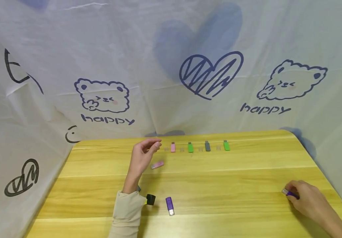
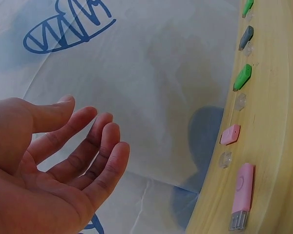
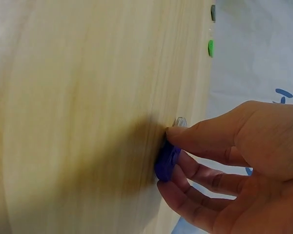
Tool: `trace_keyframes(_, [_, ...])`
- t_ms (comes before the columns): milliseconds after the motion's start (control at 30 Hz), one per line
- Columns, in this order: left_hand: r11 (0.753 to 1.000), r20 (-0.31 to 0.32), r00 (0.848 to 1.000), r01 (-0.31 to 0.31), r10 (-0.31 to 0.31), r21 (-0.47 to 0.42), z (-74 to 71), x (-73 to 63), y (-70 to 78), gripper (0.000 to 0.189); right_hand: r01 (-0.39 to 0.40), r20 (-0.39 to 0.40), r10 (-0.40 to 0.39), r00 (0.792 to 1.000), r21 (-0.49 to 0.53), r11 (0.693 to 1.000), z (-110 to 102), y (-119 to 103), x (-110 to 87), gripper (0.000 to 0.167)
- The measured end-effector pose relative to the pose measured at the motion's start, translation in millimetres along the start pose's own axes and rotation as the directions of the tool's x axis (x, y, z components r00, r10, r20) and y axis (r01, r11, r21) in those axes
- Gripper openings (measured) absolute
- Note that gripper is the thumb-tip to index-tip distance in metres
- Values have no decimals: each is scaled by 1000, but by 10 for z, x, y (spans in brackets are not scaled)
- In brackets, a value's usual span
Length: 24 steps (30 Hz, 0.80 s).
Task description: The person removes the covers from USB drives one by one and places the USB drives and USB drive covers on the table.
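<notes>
At the table's right side my right hand (image 1: 310, 200) pinches a purple USB stick (image 3: 168, 158) between thumb and fingers, its clear-capped or metal end pointing away. My left hand (image 1: 142, 155) holds nothing; its fingers are loosely bent above the left end of a row of USB sticks. That row has a pink stick (image 1: 173, 147), a green stick (image 1: 190, 147), a grey stick (image 1: 208, 146) and another green stick (image 1: 226, 145), with small clear pieces (image 1: 200, 149) between them. Below the left hand lies a pink USB stick (image 2: 242, 187). Another purple USB stick (image 1: 169, 204) lies nearer me.
The wooden table (image 1: 233, 188) has a back edge against a white cloth (image 1: 156, 79) with printed drawings. A black block (image 1: 150, 199) with a yellow part sits beside the left sleeve. Something small and grey-blue (image 1: 138, 188) is mostly hidden behind the left wrist.
</notes>
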<state>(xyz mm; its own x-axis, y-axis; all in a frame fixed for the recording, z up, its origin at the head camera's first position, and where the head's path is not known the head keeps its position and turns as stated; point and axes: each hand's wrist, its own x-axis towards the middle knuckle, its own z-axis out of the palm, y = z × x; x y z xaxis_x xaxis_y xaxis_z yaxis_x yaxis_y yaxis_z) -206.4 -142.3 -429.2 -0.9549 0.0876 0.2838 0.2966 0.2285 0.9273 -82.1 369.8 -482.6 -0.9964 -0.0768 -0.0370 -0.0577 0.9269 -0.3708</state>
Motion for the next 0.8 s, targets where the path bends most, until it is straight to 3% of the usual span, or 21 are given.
trace_keyframes(467, [1000, 9, 1000, -20, 20, 4, -22, -18, 16, 19, 55, -35, -54, 998, 22, 998, -61, -40, -1, 25])
trace_keyframes(800, [1000, 10, 1000, -16, 16, 21, 6, -14, 47, 19, 147, -116, -136, 984, 91, 985, -291, -613, 131, 22])
